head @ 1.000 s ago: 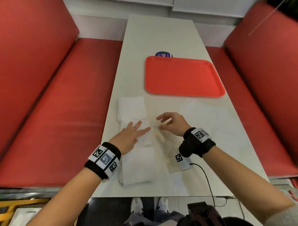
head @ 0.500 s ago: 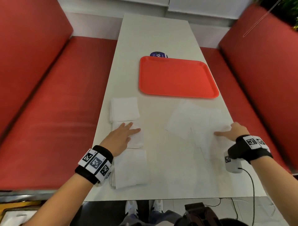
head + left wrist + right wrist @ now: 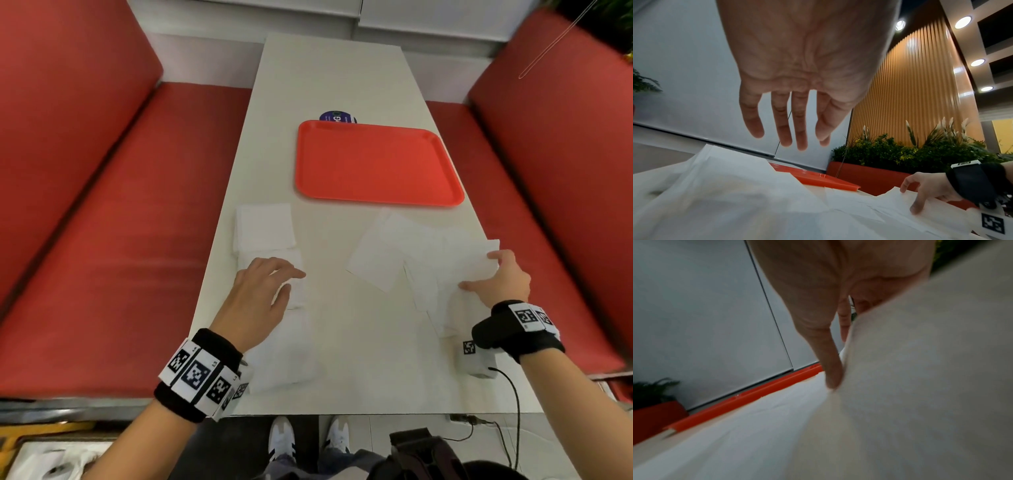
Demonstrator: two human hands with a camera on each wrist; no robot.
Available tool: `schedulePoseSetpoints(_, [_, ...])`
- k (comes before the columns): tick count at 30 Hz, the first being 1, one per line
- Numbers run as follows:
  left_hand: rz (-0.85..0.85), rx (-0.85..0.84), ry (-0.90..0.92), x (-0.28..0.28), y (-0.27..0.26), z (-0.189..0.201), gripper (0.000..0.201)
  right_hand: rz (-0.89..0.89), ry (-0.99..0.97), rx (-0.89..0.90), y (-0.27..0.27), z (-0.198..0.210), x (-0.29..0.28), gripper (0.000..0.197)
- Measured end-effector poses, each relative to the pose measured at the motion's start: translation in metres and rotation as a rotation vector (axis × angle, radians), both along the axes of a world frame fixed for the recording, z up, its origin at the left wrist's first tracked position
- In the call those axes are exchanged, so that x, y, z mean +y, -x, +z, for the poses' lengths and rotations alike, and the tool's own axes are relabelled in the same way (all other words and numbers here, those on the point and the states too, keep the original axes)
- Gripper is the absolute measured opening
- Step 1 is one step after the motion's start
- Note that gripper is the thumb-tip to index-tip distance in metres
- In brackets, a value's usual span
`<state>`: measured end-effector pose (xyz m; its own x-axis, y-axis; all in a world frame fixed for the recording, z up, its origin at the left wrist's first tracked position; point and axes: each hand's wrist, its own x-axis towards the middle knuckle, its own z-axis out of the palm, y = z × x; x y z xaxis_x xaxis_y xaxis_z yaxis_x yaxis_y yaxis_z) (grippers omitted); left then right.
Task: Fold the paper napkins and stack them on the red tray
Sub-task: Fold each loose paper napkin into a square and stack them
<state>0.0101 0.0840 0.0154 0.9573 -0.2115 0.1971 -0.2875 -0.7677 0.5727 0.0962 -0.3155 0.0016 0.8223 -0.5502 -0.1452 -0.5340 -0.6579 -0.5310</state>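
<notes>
Paper napkin (image 3: 416,260) diagonal, corner toward tray (image 3: 376,164)

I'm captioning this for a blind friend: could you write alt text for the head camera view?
Seen from above, the right hand pinches the edge of an unfolded napkin spread on a white table, while the left hand hovers open over a row of folded napkins. A red tray lies beyond with nothing on it, between red bench seats.
</notes>
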Motion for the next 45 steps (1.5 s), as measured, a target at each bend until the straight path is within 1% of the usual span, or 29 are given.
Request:
schedulePoseSetpoints(3, [-0.013, 0.023, 0.014, 0.000, 0.006, 0.003, 0.029, -0.009, -0.055, -0.122, 0.005, 0.006, -0.002, 0.066])
schedulePoseSetpoints(6, [-0.023, 0.083, 0.017, 0.000, 0.010, 0.002, 0.028, 0.019, -0.135, -0.249, 0.015, 0.018, 0.000, 0.073])
schedulePoseSetpoints(9, [-0.036, 0.141, 0.079, -0.001, 0.014, 0.004, 0.025, 0.066, -0.297, -0.350, 0.030, 0.039, 0.010, 0.081])
schedulePoseSetpoints(12, [-0.037, 0.218, 0.227, -0.007, 0.020, 0.015, 0.022, 0.237, -0.638, -0.383, 0.048, 0.069, 0.036, 0.080])
schedulePoseSetpoints(13, [-0.039, 0.257, 0.281, -0.012, 0.020, 0.019, 0.023, 0.305, -0.753, -0.376, 0.053, 0.080, 0.047, 0.080])
schedulePoseSetpoints(15, [-0.069, 0.352, 0.423, -0.021, 0.019, 0.029, 0.029, 0.433, -0.905, -0.336, 0.060, 0.100, 0.071, 0.079])
schedulePoseSetpoints(18, [-0.128, 0.436, 0.686, -0.029, 0.016, 0.043, 0.050, 0.588, -1.005, -0.283, 0.066, 0.122, 0.107, 0.079])
schedulePoseSetpoints(20, [-0.127, 0.432, 0.843, -0.030, 0.016, 0.052, 0.062, 0.645, -1.044, -0.271, 0.067, 0.129, 0.127, 0.079])
schedulePoseSetpoints(22, [-0.098, 0.413, 0.963, -0.028, 0.017, 0.059, 0.070, 0.690, -1.035, -0.256, 0.069, 0.129, 0.143, 0.077])
schedulePoseSetpoints(23, [-0.073, 0.401, 1.006, -0.026, 0.019, 0.062, 0.068, 0.705, -1.023, -0.248, 0.070, 0.127, 0.150, 0.077])
schedulePoseSetpoints(24, [-0.038, 0.384, 1.041, -0.025, 0.020, 0.063, 0.060, 0.711, -1.014, -0.241, 0.071, 0.123, 0.157, 0.076])
schedulePoseSetpoints(25, [0.007, 0.362, 1.067, -0.023, 0.021, 0.064, 0.046, 0.702, -1.013, -0.231, 0.072, 0.118, 0.162, 0.076])
schedulePoseSetpoints(26, [0.055, 0.331, 1.074, -0.022, 0.023, 0.064, 0.034, 0.681, -1.021, -0.215, 0.073, 0.112, 0.166, 0.074])
schedulePoseSetpoints(27, [0.095, 0.293, 1.067, -0.019, 0.025, 0.063, 0.026, 0.648, -1.033, -0.186, 0.074, 0.106, 0.170, 0.071])
schedulePoseSetpoints(28, [0.128, 0.264, 1.057, -0.016, 0.027, 0.060, 0.023, 0.611, -1.046, -0.139, 0.074, 0.099, 0.172, 0.066])
schedulePoseSetpoints(29, [0.155, 0.248, 1.048, -0.013, 0.030, 0.059, 0.022, 0.577, -1.065, -0.069, 0.074, 0.093, 0.174, 0.063])
schedulePoseSetpoints(31, [0.200, 0.242, 1.035, -0.005, 0.034, 0.054, 0.025, 0.542, -1.097, 0.078, 0.073, 0.083, 0.177, 0.062])
schedulePoseSetpoints(32, [0.217, 0.238, 1.025, -0.003, 0.036, 0.052, 0.027, 0.552, -1.093, 0.108, 0.073, 0.081, 0.178, 0.062])
schedulePoseSetpoints(34, [0.244, 0.224, 1.009, 0.001, 0.040, 0.052, 0.028, 0.607, -1.054, 0.060, 0.074, 0.080, 0.181, 0.059])
schedulePoseSetpoints(38, [0.284, 0.210, 0.953, 0.004, 0.046, 0.052, 0.022, 0.731, -0.997, -0.092, 0.076, 0.084, 0.190, 0.050])
schedulePoseSetpoints(39, [0.320, 0.188, 0.903, 0.005, 0.047, 0.050, 0.024, 0.750, -0.979, -0.126, 0.075, 0.084, 0.193, 0.046])
schedulePoseSetpoints(40, [0.373, 0.144, 0.814, 0.005, 0.048, 0.050, 0.031, 0.769, -0.951, -0.169, 0.075, 0.085, 0.195, 0.043])
schedulePoseSetpoints(42, [0.454, -0.011, 0.584, 0.003, 0.053, 0.052, 0.044, 0.824, -0.858, -0.265, 0.076, 0.087, 0.199, 0.044])
schedulePoseSetpoints(43, [0.440, -0.068, 0.537, 0.001, 0.055, 0.055, 0.043, 0.855, -0.791, -0.308, 0.077, 0.088, 0.201, 0.047])
schedulePoseSetpoints(44, [0.395, -0.070, 0.544, -0.003, 0.057, 0.059, 0.038, 0.879, -0.727, -0.342, 0.078, 0.091, 0.203, 0.051])
schedulePoseSetpoints(45, [0.339, -0.021, 0.584, -0.008, 0.058, 0.061, 0.032, 0.901, -0.684, -0.365, 0.080, 0.094, 0.207, 0.054])
